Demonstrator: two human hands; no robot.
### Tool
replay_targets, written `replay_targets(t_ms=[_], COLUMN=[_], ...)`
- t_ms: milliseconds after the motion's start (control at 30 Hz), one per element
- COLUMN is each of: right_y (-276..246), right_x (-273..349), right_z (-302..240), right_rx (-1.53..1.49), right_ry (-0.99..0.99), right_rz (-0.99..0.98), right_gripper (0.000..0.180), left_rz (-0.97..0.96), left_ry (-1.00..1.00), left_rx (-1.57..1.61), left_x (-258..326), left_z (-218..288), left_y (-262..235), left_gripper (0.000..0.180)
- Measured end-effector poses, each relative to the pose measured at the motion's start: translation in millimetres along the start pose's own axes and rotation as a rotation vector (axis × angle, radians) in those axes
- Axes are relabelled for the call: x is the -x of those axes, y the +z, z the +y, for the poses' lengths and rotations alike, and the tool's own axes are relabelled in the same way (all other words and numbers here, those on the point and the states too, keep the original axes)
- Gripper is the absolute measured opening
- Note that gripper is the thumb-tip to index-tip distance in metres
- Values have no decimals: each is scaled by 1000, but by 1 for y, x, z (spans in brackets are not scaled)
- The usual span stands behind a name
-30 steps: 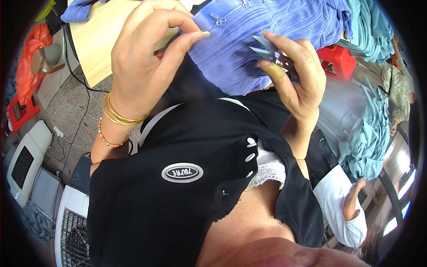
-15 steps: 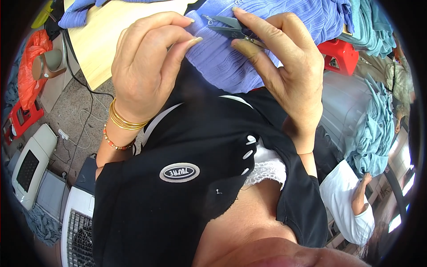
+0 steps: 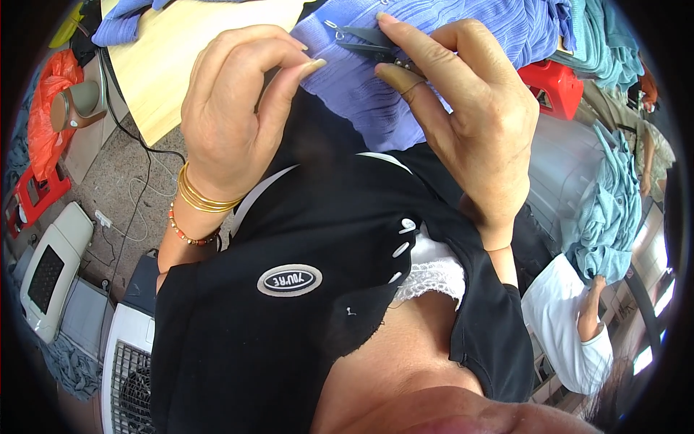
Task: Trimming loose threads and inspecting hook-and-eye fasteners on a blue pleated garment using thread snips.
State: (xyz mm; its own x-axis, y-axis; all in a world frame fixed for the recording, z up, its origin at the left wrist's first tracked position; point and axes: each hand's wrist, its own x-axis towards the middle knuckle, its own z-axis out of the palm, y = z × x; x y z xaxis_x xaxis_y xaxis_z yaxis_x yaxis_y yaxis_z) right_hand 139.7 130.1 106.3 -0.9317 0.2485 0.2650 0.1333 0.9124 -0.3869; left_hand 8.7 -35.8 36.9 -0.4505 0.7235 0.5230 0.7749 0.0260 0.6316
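A blue-violet ribbed knit piece [image 3: 376, 101] lies across my lap and the table edge. Over it, my right hand [image 3: 481, 108] grips a pair of small dark thread snips [image 3: 369, 42] between thumb and fingers, the blades parted and pointing left. Pale loose thread ends [image 3: 334, 29] show just beyond the blade tips. To the left of the snips, my left hand [image 3: 235, 108] is closed in a pinch, thumb and fingertips near the knit's left edge. Whatever lies in that pinch is too small to make out.
A pale wooden tabletop [image 3: 181, 58] extends at the upper left. Teal garments [image 3: 603, 210] hang over a clear plastic bin [image 3: 560, 163] at right, beside a red stool [image 3: 553, 87]. A person's white sleeve [image 3: 564, 318] is at lower right. Cables [image 3: 148, 152] cross the floor.
My right hand and the snips have shifted slightly right. The knit's left edge and loose thread ends have moved a little left. The person in white at right has moved an arm slightly.
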Motion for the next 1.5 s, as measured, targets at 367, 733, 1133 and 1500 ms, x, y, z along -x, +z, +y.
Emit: replay_targets(t_ms=[367,733,1133,1500], right_y=[-8,-14,8,2], right_x=[-10,-12,3,4], right_z=[-5,-13,12,3], right_rx=[12,-94,-41,-146], right_ry=[-13,193,-107,-82], right_rz=[-23,-127,69,-26], right_gripper=[28,40,37,45], left_rz=[47,50,58,175], left_ry=[-12,-23,-204,-539], left_rx=[70,73,283,875], left_x=[-1,3,9,26], left_z=[2,3,6,-11], left_y=[1,7,11,9], left_gripper=[20,20,18,33])
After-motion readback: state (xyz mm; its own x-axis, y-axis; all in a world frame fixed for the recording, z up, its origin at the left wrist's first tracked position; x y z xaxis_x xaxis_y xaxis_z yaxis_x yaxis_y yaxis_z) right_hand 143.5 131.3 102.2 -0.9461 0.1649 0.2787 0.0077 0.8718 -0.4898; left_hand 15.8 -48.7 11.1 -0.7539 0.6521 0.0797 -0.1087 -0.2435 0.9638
